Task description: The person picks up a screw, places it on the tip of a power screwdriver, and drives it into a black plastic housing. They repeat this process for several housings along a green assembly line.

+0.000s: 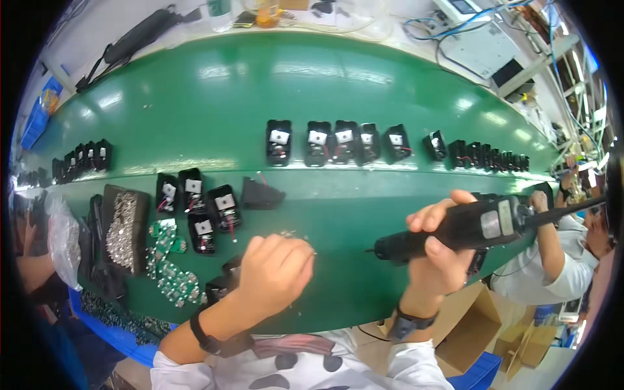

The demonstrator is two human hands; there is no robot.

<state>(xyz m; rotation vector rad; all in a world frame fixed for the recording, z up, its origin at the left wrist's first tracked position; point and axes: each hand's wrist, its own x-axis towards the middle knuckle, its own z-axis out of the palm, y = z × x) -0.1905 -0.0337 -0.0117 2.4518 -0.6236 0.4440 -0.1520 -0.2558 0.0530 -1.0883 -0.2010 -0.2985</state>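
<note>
My right hand grips a black electric screwdriver, held level above the green table with its bit pointing left. My left hand is closed, its back toward me, over the table left of the bit; whatever its fingers hold is hidden. A few small screws lie just beyond it. Partly covered by my left forearm is a black plastic housing. Several open black housings with white parts and red wires stand left of that hand, and a dark housing piece lies beyond it.
A tray of screws and green circuit boards are at left. More housings line the table's middle. A blue bin sits at lower left, cardboard boxes at lower right. A co-worker sits at right.
</note>
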